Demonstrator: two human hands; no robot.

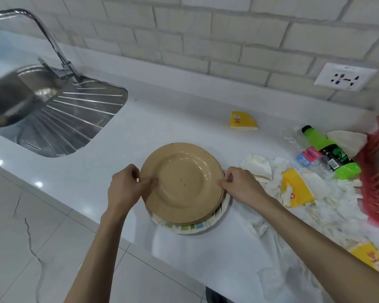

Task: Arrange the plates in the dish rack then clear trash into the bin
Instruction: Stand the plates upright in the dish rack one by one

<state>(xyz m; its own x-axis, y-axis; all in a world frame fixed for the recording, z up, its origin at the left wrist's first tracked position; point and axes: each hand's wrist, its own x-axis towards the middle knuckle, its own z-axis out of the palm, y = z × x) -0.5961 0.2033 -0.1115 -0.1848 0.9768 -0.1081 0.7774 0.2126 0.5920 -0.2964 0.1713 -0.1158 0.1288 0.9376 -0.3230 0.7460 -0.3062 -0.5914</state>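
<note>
Several plates (184,182) are stacked on the counter (173,119), and the stack's rim is pinched on both sides by the left hand (125,186) and right hand (239,186). Nothing is racked yet: no plates are seen in the visible part of the red dish rack (376,182). Trash (298,189) is left scattered beside it, and no bin is in view.

White brick wall (206,47), steel sink (42,112), tiled floor (42,248).
</note>
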